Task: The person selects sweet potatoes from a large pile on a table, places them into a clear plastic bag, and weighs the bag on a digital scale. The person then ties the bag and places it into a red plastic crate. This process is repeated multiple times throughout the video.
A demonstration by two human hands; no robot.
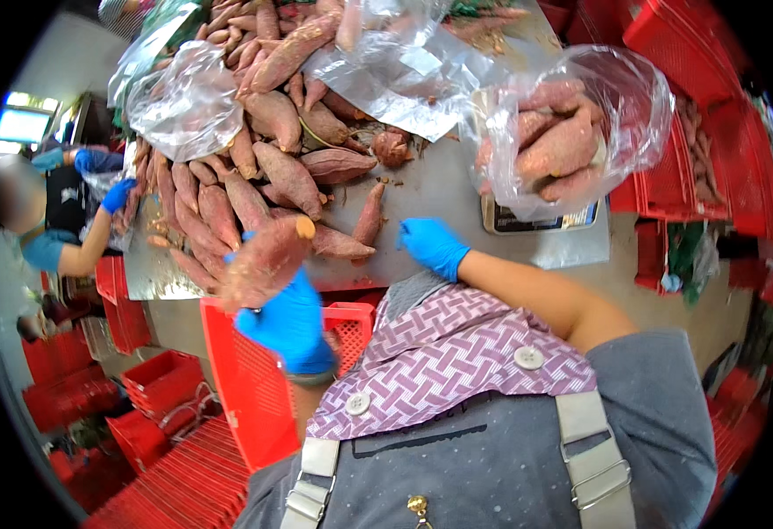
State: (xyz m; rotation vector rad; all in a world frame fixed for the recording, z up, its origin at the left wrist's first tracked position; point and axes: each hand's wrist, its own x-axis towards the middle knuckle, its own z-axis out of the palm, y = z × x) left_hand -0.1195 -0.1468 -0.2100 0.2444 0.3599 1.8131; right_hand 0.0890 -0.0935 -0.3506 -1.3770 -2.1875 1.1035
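My left hand [288, 321], in a blue glove, grips a large sweet potato [260, 261] with a cut end, held over the near edge of the table. Beside the small sweet potato [368, 215], my right hand [431, 246], also gloved in blue, is curled at the metal table's [426, 192] near edge; nothing shows in it. A pile of sweet potatoes [287, 175] covers the table's left and far parts. On the right, a clear plastic bag [641, 125] with several sweet potatoes [558, 142] rests on a scale [538, 223].
Clear plastic bags [188, 99] and plastic sheeting [413, 89] lie over the pile. Below the table's edge, a red plastic crate [247, 370] stands by my left arm. More red crates [684, 53] line the right side. A co-worker [62, 211] in blue gloves is at the table's left end.
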